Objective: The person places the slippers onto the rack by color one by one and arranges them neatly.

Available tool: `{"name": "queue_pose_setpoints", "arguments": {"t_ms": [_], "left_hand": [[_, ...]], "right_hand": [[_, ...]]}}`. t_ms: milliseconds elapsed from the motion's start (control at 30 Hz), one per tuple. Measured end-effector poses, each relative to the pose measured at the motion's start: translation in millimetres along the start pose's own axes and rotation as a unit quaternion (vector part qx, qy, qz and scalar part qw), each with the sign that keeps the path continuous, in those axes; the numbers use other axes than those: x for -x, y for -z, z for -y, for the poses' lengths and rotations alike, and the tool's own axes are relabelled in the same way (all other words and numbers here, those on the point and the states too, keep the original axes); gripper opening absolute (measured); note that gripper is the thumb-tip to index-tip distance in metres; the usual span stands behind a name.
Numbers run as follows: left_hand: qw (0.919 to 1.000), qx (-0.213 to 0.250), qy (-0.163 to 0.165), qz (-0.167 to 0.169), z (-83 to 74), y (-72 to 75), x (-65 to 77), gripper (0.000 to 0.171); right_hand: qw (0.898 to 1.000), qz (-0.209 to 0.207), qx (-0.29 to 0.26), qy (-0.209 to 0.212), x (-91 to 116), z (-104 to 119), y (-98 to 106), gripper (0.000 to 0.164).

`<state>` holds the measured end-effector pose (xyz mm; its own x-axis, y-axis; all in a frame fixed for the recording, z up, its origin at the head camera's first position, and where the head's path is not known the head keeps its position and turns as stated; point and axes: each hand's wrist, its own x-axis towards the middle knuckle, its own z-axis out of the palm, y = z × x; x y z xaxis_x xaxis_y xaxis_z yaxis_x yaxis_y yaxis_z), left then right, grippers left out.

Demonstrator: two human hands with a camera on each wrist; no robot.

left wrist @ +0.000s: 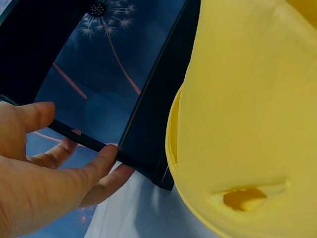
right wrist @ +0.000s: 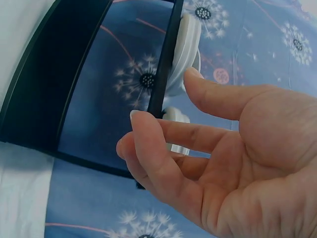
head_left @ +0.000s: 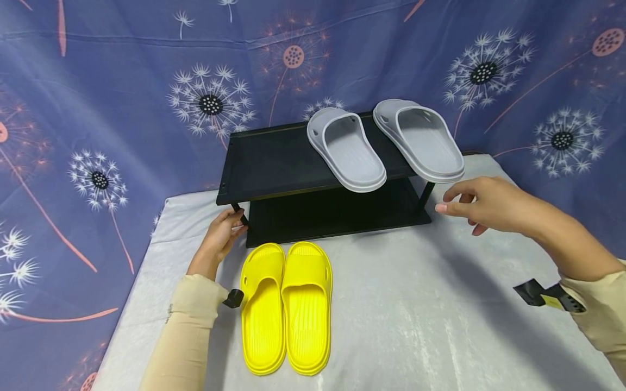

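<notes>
A black two-tier shoe rack (head_left: 274,157) stands at the back of the cloth-covered surface. My left hand (head_left: 218,239) holds its left post (left wrist: 89,141), thumb on one side and fingers on the other. Two grey slippers, the left one (head_left: 349,149) and the right one (head_left: 425,144), rest on the top shelf's right half, toes to the back, heels past the front edge. Beside the rack's right end, my right hand (head_left: 494,203) hovers with loosely bent fingers and nothing in them. A pair of yellow slippers (head_left: 307,309) lies side by side in front of the rack, close to my left wrist.
The lower shelf (head_left: 337,212) is bare black board. Behind the rack hangs a blue curtain (head_left: 146,81) with dandelion prints. Pale grey cloth (head_left: 391,304) covers the surface, and the right arm's shadow falls across it.
</notes>
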<state>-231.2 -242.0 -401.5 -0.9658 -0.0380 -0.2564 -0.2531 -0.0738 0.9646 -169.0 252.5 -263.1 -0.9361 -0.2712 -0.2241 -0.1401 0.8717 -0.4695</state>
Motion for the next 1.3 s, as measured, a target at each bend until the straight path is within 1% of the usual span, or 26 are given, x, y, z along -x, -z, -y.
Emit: {"name": "queue_pose_setpoints", "arguments": {"t_ms": [167, 267, 367, 500, 600, 800, 867, 1067, 1167, 1300], "left_hand": [[1.0, -0.001, 0.002, -0.002, -0.2, 0.3, 0.6, 0.02], [1.0, -0.003, 0.005, -0.005, -0.3, 0.4, 0.7, 0.016], [0.9999, -0.005, 0.008, -0.008, -0.5, -0.2, 1.0, 0.017], [0.9999, -0.003, 0.009, -0.008, -1.1, -0.5, 0.9, 0.017], [0.9999, 0.002, 0.007, -0.008, -1.3, -0.4, 1.0, 0.016], [1.0, 0.005, 0.003, -0.001, -0.9, 0.7, 0.9, 0.016], [1.0, 0.005, 0.003, -0.001, -0.6, 0.8, 0.4, 0.019], [1.0, 0.004, 0.005, -0.003, -0.5, 0.2, -0.3, 0.032], [1.0, 0.0, 0.007, -0.003, -0.3, 0.0, -0.7, 0.034], [0.9999, -0.004, 0.009, -0.006, -0.1, -0.5, -0.5, 0.033]], "right_hand": [[0.999, 0.009, -0.033, -0.019, -3, -10, 1, 0.056], [0.998, 0.012, -0.052, -0.028, -6, -18, 1, 0.058], [0.997, 0.017, -0.072, -0.033, -11, -26, 1, 0.057], [0.994, 0.025, -0.099, -0.037, -20, -38, 0, 0.052], [0.993, 0.029, -0.109, -0.041, -27, -47, -1, 0.051], [0.99, 0.028, -0.128, -0.057, -35, -59, -3, 0.054], [0.989, 0.026, -0.136, -0.06, -37, -62, -4, 0.055], [0.987, 0.019, -0.151, -0.057, -44, -70, -6, 0.062], [0.985, 0.015, -0.161, -0.06, -48, -74, -8, 0.064], [0.981, 0.012, -0.182, -0.066, -52, -80, -11, 0.064]]}}
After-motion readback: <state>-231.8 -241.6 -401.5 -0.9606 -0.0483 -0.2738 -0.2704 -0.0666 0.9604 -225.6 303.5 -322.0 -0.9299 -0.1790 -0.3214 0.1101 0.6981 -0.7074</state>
